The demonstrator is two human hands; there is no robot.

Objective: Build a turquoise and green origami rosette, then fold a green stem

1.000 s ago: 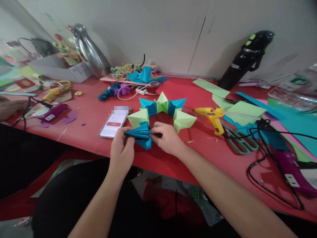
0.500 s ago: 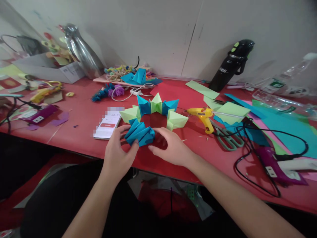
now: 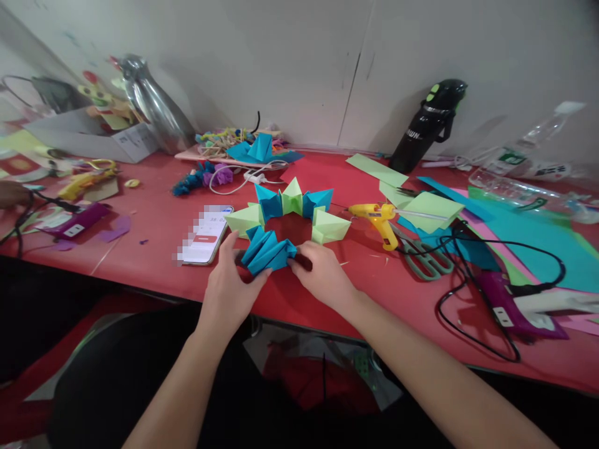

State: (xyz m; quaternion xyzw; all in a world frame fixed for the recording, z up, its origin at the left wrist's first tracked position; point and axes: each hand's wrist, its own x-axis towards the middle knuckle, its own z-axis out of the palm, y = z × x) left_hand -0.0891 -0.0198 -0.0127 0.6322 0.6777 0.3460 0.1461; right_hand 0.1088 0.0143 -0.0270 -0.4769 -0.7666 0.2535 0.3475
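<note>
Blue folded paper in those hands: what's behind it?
Behind the blue folded paper you can see a curve of green and blue paper shapes on the red table. The spot right behind it is covered, so I can't tell.

A silver jug [image 3: 156, 107] stands beside a pale box [image 3: 105, 143].

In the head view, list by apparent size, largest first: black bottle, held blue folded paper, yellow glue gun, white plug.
1. Black bottle
2. Blue folded paper and yellow glue gun: too alike to rank, and the paper looks nearer
3. White plug
</note>
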